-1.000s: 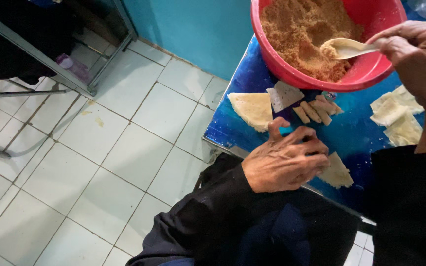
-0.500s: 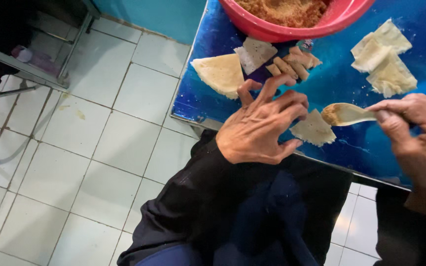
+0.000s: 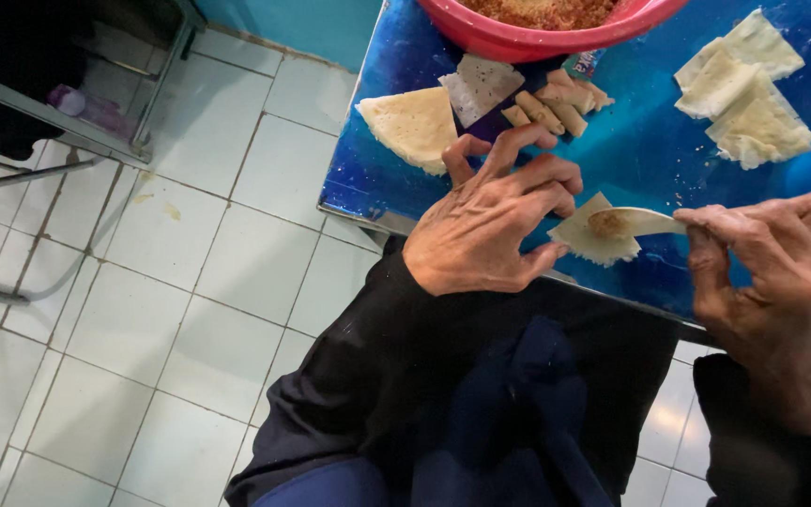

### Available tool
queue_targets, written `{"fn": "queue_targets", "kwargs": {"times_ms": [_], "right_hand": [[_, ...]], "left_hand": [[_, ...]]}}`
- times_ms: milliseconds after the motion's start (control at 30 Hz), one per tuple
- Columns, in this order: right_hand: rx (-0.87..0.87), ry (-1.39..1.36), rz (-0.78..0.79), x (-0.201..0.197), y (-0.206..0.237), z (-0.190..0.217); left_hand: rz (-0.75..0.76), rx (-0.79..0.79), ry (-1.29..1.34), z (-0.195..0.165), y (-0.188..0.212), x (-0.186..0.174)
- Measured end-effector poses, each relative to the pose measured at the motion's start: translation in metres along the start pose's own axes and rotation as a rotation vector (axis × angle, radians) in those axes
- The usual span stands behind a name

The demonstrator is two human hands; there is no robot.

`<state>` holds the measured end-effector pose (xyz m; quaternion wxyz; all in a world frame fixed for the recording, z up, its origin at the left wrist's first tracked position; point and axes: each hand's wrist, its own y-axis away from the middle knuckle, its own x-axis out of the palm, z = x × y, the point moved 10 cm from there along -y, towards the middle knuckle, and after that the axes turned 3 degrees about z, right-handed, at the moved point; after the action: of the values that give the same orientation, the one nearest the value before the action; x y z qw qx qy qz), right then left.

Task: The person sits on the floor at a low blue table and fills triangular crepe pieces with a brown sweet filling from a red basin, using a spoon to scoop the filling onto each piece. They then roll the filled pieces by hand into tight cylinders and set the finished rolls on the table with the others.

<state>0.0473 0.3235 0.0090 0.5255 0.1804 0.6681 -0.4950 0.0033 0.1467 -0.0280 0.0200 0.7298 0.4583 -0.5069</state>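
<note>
Holding a small pale spoon (image 3: 635, 222) between thumb and fingers, the right hand (image 3: 772, 282) at the right of the frame has brought it down from the red bowl (image 3: 556, 33), where it was a second ago, to the triangular pastry wrapper (image 3: 593, 239) on the blue bench (image 3: 659, 141). The spoon's bowl, with a dab of brown filling, now rests over the wrapper's middle, so the loading of this piece looks under way. The spoon lies nearly level across the picture, its long axis running left to right, bowl end to the left and handle back into the pinching fingers. The left hand (image 3: 490, 230) sits mid-frame with fingers spread and curled, its thumb tip touching the wrapper's lower left edge; half a second ago it was splayed wider. Above it lie a folded wrapper triangle (image 3: 410, 124) and several rolled pieces (image 3: 556, 105) just below the bowl. More flat wrappers (image 3: 743, 89) are stacked at the upper right. White floor tiles (image 3: 143, 282) fill the left.
</note>
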Motion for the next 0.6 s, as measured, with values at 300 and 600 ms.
{"fn": "queue_targets", "kwargs": {"times_ms": [300, 600], "right_hand": [[0.020, -0.016, -0.020, 0.003, 0.016, -0.001], [0.009, 0.006, -0.017, 0.005, 0.022, 0.002]], "left_hand": [[-0.001, 0.003, 0.003, 0.002, 0.001, 0.003], [-0.044, 0.035, 0.003, 0.003, 0.007, -0.003]]}}
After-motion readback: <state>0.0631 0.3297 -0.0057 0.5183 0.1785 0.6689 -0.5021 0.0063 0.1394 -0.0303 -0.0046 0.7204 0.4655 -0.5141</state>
